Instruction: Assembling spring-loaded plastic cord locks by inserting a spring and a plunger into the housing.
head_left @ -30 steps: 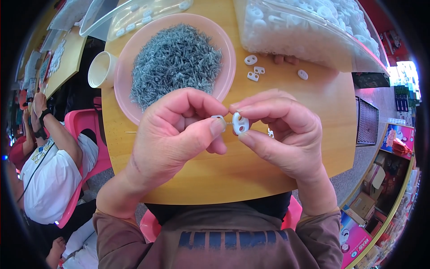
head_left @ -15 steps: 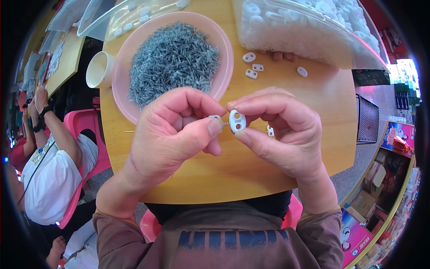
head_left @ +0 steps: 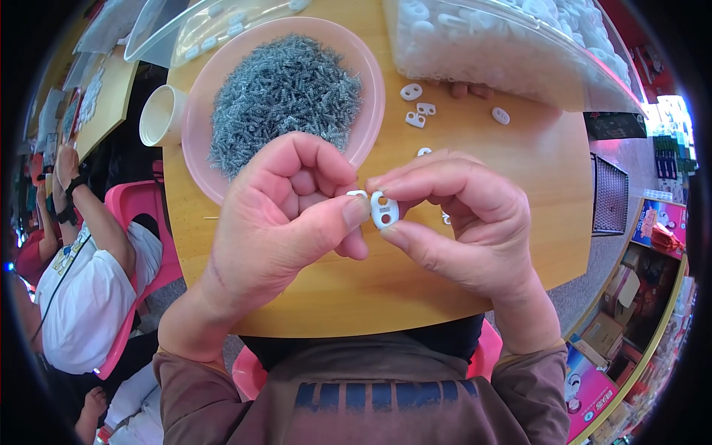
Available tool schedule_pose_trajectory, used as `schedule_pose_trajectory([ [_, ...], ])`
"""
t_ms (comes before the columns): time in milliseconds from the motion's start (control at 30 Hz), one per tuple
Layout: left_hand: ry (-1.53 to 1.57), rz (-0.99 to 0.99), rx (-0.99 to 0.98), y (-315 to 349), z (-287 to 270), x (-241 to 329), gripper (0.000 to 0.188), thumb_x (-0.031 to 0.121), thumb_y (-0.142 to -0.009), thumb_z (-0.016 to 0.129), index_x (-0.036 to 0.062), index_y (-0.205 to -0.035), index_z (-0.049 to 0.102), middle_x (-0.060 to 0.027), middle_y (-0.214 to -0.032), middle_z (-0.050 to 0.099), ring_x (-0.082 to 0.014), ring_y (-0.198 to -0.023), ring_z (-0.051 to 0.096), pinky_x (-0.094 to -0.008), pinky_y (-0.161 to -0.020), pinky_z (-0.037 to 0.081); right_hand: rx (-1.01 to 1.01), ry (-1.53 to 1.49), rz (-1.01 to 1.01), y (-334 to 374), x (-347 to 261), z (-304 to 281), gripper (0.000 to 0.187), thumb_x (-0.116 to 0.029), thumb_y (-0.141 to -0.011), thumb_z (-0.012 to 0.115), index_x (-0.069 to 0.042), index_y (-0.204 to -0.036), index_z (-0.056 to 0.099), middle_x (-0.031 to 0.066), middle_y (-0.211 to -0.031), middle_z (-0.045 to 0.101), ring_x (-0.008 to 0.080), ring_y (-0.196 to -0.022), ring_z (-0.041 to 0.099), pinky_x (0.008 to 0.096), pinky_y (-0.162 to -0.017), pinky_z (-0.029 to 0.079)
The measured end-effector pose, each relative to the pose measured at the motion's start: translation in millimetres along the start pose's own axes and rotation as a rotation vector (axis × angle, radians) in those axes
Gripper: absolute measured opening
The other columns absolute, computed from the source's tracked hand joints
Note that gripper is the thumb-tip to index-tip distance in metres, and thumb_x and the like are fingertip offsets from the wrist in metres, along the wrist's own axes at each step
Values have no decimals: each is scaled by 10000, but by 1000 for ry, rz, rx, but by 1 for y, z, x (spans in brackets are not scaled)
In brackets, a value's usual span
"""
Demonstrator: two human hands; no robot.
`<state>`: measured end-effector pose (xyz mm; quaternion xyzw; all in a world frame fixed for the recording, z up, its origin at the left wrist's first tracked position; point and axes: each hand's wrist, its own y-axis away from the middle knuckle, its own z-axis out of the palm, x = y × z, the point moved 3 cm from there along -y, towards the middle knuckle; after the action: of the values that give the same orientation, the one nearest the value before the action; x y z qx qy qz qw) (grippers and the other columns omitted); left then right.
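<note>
While the left fingers (head_left: pixel 353 213) pinch a small white piece (head_left: pixel 357 193), the right fingers (head_left: pixel 415 180) clasp a smooth two-holed oval (head_left: pixel 384 210).

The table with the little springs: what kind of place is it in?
Probably a small workshop: a pink basin heaped with springs, a clear bin of white plastic parts, and brown cartons nearby.

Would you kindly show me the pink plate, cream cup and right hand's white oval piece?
Pink plate (head_left: pixel 374 96), head view: right rim.
Cream cup (head_left: pixel 160 116), head view: inner wall.
White oval piece (head_left: pixel 384 210), head view: between holes.
</note>
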<state>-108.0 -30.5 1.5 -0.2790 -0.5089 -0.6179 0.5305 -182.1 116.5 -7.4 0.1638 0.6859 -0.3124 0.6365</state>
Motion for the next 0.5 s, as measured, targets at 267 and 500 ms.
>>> schedule_pose_trajectory([
  [267, 9, 8, -8, 2, 1, -2, 190, 4, -780, 566, -8, -922, 439, -76, -819, 537, -123, -658, 582, -205, -576, 480, 19, -24, 7, 0, -1, 0, 242, 81, -671, 641, 31, -899, 573, 148, -922, 581, 207, -873, 576, 286, -753, 469],
  [500, 34, 39, -34, 3, 1, -3, 172, 14, -796, 565, -14, -919, 448, -88, -827, 545, -142, -686, 595, -222, -605, 497, 27, -47, -19, 0, 0, 0, 239, 84, -665, 642, 29, -888, 578, 149, -912, 580, 212, -873, 577, 289, -747, 471],
])
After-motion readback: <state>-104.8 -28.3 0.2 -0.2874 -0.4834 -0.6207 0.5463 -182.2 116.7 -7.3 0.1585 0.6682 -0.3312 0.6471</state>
